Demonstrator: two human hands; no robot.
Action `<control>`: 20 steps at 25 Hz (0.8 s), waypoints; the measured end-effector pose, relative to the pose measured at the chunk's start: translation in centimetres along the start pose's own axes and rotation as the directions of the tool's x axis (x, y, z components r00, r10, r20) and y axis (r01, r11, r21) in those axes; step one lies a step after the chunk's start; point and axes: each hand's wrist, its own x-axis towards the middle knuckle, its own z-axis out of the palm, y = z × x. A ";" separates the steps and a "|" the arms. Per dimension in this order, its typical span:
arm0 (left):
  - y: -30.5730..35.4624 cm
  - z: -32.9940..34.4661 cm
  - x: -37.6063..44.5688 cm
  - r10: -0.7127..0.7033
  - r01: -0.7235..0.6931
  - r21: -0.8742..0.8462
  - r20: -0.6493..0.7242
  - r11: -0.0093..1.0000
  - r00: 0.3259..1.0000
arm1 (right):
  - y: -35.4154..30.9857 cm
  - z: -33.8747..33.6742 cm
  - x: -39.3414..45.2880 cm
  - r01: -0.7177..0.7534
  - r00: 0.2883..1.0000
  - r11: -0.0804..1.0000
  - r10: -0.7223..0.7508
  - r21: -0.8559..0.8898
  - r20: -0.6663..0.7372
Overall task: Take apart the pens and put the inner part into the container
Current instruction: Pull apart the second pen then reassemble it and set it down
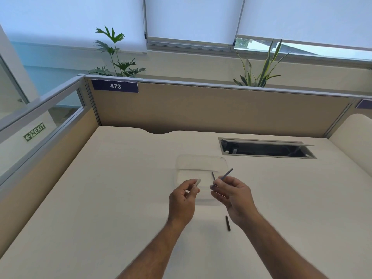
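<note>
Above container point(201, 166) | left hand point(184, 198) pinches pale barrel point(197, 182) | right hand point(231, 193) grips dark refill point(226, 174) — pen apart; next — drop refill in.

My arms are bare from the bottom edge of the view up to my fingers; no sleeve shows anywhere behind the wrists. My left hand point(184, 200) wears no glove, ring or bracelet that I can see, and the wrist behind its fingers carries no watch or strap. My right hand point(233, 198) is equally plain: no glove, no ring, no band at the wrist. Fine hair shows along both forearms behind the fingers. The nails look short, though blur hides detail.
</note>
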 end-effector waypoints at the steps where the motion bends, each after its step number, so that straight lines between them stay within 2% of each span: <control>1: 0.1 0.0 0.0 0.018 -0.018 0.005 0.014 1.000 1.000 | -0.2 0.3 -0.1 0.028 1.000 0.999 -0.028 0.016 -0.007; 8: 0.0 0.1 -0.3 0.167 -0.171 0.039 0.083 0.985 0.982 | -0.1 1.2 -0.6 0.207 0.978 0.978 -0.208 -0.032 -0.020; 20: 0.0 0.1 -0.4 0.231 -0.239 0.091 0.090 0.967 0.969 | 0.6 1.1 -0.3 0.226 0.974 0.964 -0.226 -0.141 0.021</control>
